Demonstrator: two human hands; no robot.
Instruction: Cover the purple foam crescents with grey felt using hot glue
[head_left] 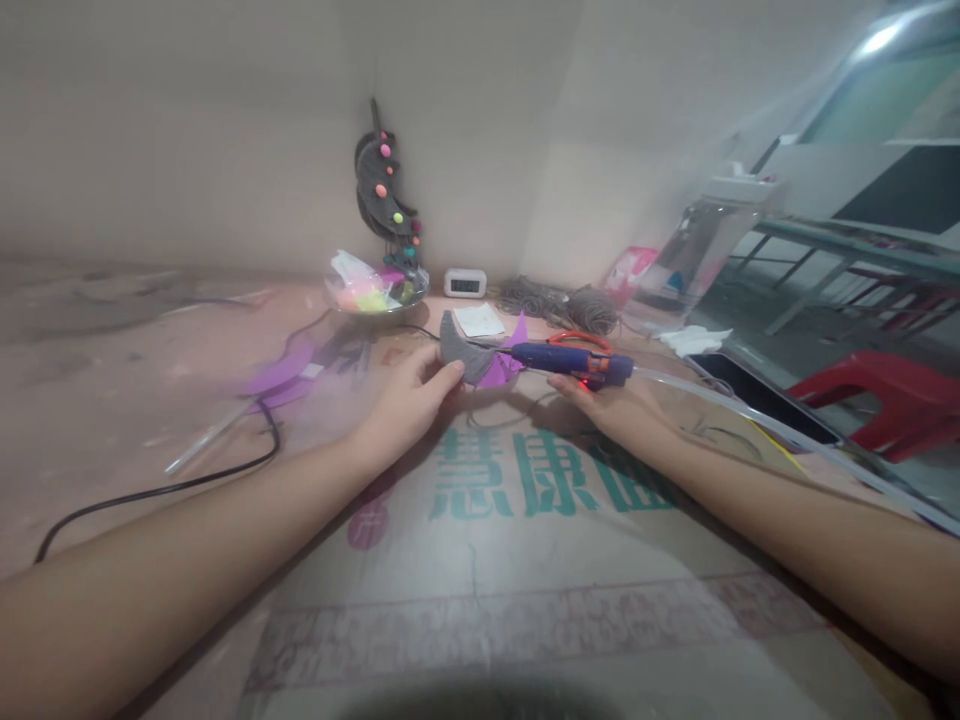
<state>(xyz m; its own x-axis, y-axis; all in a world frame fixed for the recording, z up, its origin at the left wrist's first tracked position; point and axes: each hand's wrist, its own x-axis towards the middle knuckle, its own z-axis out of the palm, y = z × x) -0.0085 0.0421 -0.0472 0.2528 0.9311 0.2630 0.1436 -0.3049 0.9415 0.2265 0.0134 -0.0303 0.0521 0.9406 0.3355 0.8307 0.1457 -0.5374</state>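
Observation:
My left hand [415, 398] pinches a grey crescent-shaped piece [466, 352] between thumb and fingers, above a printed cardboard sheet. Behind the crescent, purple paper [496, 374] with pointed tips shows. A blue glue gun [551, 358] is gripped in my right hand [592, 396], its nozzle pointing left against or just over the crescent; exact contact cannot be told. A red light glows on the gun's underside, and a clear glue stick [697, 386] trails from its rear end. Most fingers of my right hand are hidden beneath the gun.
The cardboard [487, 560] lies under my arms. Behind stand a bowl [379, 305] of craft bits, a decorated crescent [381, 190], a small clock [465, 283] and grey cord [559, 303]. Purple paper [281, 375] and a black cable [157, 490] lie left; a tablet-like device [765, 395] lies right.

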